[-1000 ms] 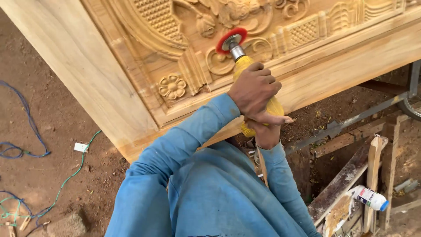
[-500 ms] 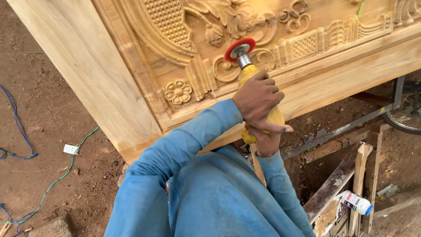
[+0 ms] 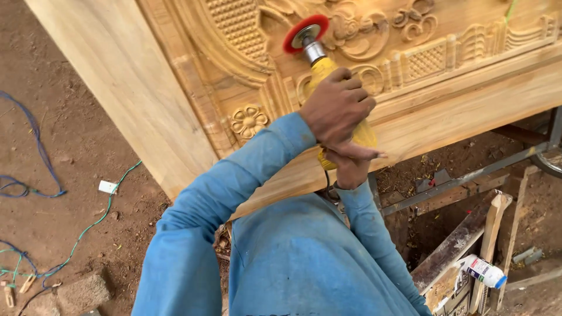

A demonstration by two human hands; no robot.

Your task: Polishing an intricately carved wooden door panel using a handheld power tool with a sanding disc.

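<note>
Both hands wrap the yellow grinder [image 3: 342,99]: left hand [image 3: 338,110] clamped on top, right hand [image 3: 349,171] beneath. Its red disc [image 3: 305,32] meets the carved door panel [image 3: 410,52]; carving looks complete, smoothing underway.

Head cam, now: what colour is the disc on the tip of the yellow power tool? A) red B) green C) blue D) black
A: the disc at the tip of the yellow power tool is red, set against the carved wooden panel, with the left hand gripping the tool body.

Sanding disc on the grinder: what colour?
Red, on the sanding disc in the head view; the yellow grinder carries it.
</note>
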